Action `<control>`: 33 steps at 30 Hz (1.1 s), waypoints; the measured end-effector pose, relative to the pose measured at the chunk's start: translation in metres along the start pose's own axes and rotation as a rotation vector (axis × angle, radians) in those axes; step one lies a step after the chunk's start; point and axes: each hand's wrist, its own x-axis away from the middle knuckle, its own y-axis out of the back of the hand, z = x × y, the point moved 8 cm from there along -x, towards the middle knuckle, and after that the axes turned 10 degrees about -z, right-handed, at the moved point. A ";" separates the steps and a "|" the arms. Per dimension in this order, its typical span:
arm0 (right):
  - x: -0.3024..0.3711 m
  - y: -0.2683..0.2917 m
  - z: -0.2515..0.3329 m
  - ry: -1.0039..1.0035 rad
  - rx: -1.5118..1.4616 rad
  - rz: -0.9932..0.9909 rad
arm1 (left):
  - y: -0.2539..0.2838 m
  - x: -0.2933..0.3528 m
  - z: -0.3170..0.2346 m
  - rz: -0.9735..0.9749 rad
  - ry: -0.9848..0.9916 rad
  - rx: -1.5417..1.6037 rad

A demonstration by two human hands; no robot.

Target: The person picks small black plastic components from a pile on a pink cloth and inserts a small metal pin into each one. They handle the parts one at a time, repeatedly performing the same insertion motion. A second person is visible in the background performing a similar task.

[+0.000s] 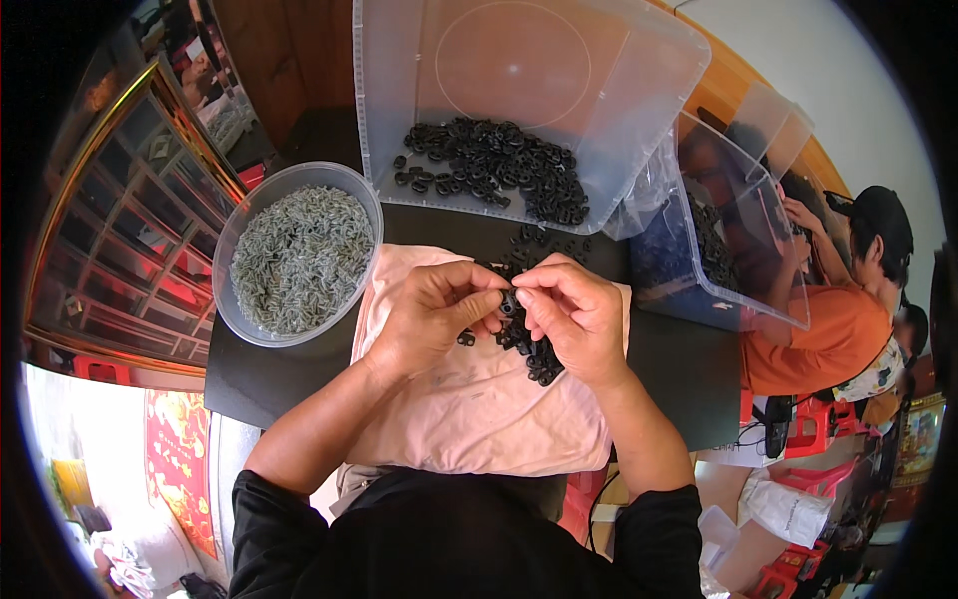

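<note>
My left hand and my right hand meet over the pink cloth, fingertips pinched together. Between them is a small black plastic part, gripped from both sides. Its finer shape is partly hidden by the fingers, and I cannot make out whether a second tiny piece is with it. Just under my right hand, a pile of similar black parts lies on the cloth. One loose part rests below my left fingers.
A round clear tub of small metal springs stands left. Behind my hands, a large clear bin lies with its opening toward me, holding many black parts. Another clear bin stands right, near a person in an orange shirt. The table is dark.
</note>
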 end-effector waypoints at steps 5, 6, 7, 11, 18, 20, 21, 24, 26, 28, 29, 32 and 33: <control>0.000 0.000 0.001 0.003 -0.012 0.008 | 0.000 0.000 0.000 -0.015 -0.005 0.004; 0.000 0.000 0.001 -0.006 -0.011 0.009 | 0.000 0.000 0.001 -0.015 -0.005 0.007; 0.000 0.000 0.001 -0.015 -0.010 0.009 | 0.000 0.000 0.001 -0.014 -0.004 0.010; 0.001 -0.002 -0.002 -0.057 -0.039 0.015 | 0.000 0.001 0.001 -0.015 0.000 -0.007; 0.000 -0.001 0.001 -0.050 -0.024 0.027 | -0.001 0.002 -0.001 -0.006 -0.012 -0.023; 0.001 -0.001 0.003 -0.014 0.010 0.023 | -0.001 0.002 -0.001 -0.012 -0.016 -0.034; 0.001 -0.001 0.003 0.020 0.034 0.021 | -0.001 0.001 -0.001 -0.018 -0.018 -0.040; 0.001 -0.002 0.005 0.121 0.107 0.032 | 0.001 0.001 -0.001 -0.037 -0.015 -0.063; 0.001 -0.003 0.007 0.121 0.099 0.032 | 0.002 0.001 -0.002 -0.040 -0.015 -0.070; 0.001 -0.004 0.006 0.052 0.038 0.017 | 0.002 0.001 -0.002 -0.033 -0.017 -0.061; 0.001 -0.004 0.004 0.024 0.021 0.021 | 0.002 0.000 -0.001 -0.031 -0.014 -0.064; 0.002 -0.006 0.000 -0.028 -0.019 0.027 | 0.004 0.000 0.001 -0.018 -0.005 -0.070; 0.003 -0.007 -0.001 -0.024 -0.025 0.026 | 0.004 -0.001 0.000 -0.008 -0.004 -0.072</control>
